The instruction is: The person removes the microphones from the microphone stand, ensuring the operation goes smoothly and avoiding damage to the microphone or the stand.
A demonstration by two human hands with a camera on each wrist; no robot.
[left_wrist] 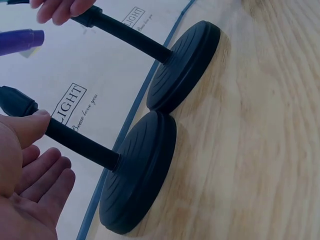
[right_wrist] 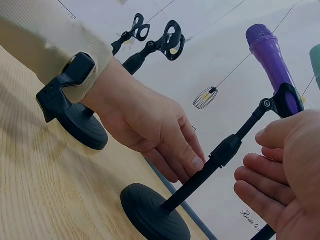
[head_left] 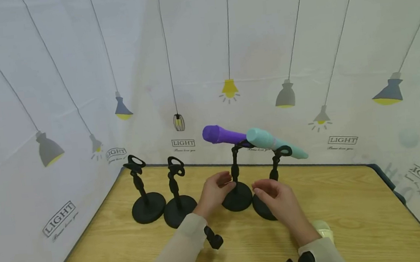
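Note:
A purple microphone [head_left: 223, 134] rests tilted in the clip of a black desk stand [head_left: 238, 198]. To its right a mint-green microphone [head_left: 271, 139] sits in a second stand [head_left: 261, 208]. My left hand [head_left: 212, 195] is beside the purple microphone's pole, its thumb [left_wrist: 34, 124] against or just in front of it and the fingers extended loosely. My right hand [head_left: 282, 202] hovers by the mint microphone's stand, fingers relaxed and slightly bent, partly hiding its base and pole. In the right wrist view a gap shows between my right hand [right_wrist: 295, 170] and the purple microphone's stand [right_wrist: 150, 210].
Two more black stands, one far left [head_left: 149, 207] and one beside it [head_left: 180, 212], have bare clips. A cream-coloured object [head_left: 324, 230] lies partly behind my right wrist. A white lamp-patterned sheet [head_left: 203, 64] rises behind the wooden table [head_left: 369, 208].

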